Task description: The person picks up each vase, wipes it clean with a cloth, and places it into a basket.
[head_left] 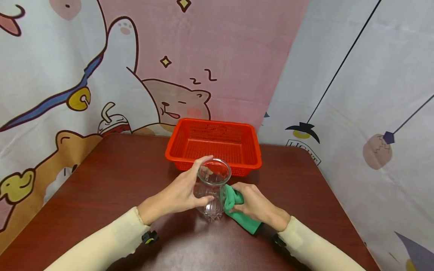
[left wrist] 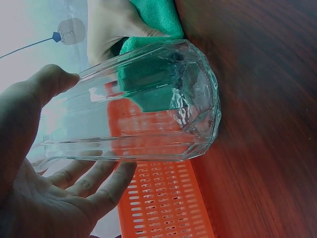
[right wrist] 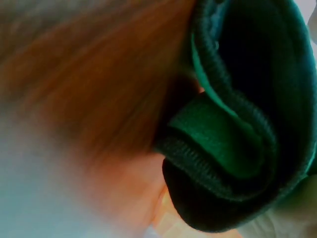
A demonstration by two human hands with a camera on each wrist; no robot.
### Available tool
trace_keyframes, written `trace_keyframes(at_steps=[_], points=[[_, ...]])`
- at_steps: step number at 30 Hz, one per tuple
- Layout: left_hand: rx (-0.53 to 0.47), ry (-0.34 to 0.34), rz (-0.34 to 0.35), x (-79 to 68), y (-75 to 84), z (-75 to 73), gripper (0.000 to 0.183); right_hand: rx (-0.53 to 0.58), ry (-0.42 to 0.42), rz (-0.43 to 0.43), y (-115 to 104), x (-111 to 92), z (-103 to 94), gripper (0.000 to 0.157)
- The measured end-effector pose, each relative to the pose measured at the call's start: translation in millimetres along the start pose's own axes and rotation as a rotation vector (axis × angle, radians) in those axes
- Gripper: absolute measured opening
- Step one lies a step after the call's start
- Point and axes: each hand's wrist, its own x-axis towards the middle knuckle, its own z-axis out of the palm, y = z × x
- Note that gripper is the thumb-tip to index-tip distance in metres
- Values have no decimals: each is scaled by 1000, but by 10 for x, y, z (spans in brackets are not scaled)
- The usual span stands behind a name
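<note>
A clear glass vase (head_left: 213, 190) with a flared rim and ribbed sides stands roughly upright in front of me. My left hand (head_left: 181, 192) grips it from the left, thumb on the near side and fingers round the far side. Bunched in my right hand (head_left: 255, 204) is a green cloth (head_left: 248, 223), pressed to the vase's right side. Through the glass (left wrist: 163, 134), the left wrist view shows the cloth (left wrist: 158, 17) against the wall. Folds of cloth (right wrist: 290, 124) fill much of the right wrist view. Whether the base touches the table I cannot tell.
A red perforated plastic basket (head_left: 255, 152) sits behind the vase, near the table's back edge. The dark reddish-brown table (head_left: 129, 169) extends to both sides. Cartoon-printed fabric (head_left: 237, 56) hangs around the back and sides.
</note>
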Motion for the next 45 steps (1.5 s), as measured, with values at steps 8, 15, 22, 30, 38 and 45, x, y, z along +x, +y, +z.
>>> trace_keyframes(at_steps=[8, 15, 22, 30, 38, 45], points=[[4, -4, 3, -6, 0, -7, 113, 12, -13, 14, -44, 22, 0, 63], [0, 5, 11, -3, -12, -5, 114, 67, -21, 50, -48, 18, -14, 65], [-2, 1, 10, 4, -11, -10, 113, 123, -11, 67, -46, 15, -41, 64], [-9, -8, 3, 8, -15, -8, 115, 119, 21, 83, -43, 22, -46, 64], [2, -3, 2, 9, -18, -4, 114, 148, 86, 98, -106, 43, -105, 64], [-2, 7, 12, 8, -32, 9, 114, 212, 116, 92, -150, 45, -148, 62]])
